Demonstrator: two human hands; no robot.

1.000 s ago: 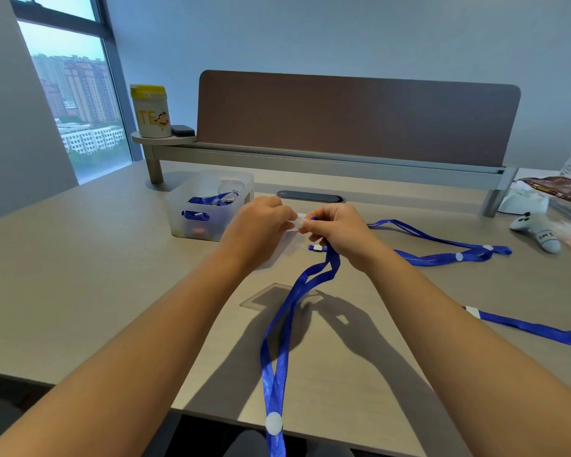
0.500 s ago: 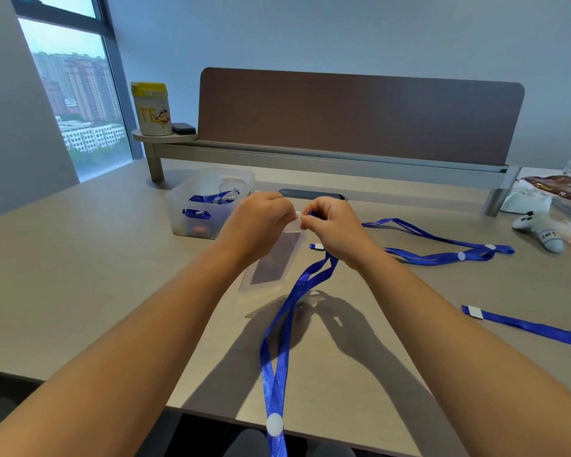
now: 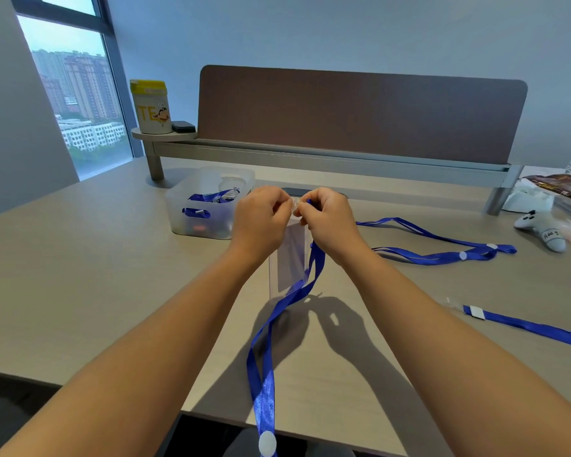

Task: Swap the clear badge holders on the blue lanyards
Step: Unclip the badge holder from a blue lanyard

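Blue ribbon trails off the desk's near edge as two hands meet above it, working a clear badge holder at the clip end of a blue lanyard. The left hand pinches the holder's top edge; the right hand pinches the lanyard's clip end against it — the clip itself is hidden between the fingertips. The holder hangs upright below the knuckles, clear of the desk. The likely risk: the slick plastic slipping from so small a pinch, or the strap tearing the slot if pulled askew. Both wrists are raised, fingers curled inward, forearms converging. Two more lanyards lie to the right — a plastic bin sits left.
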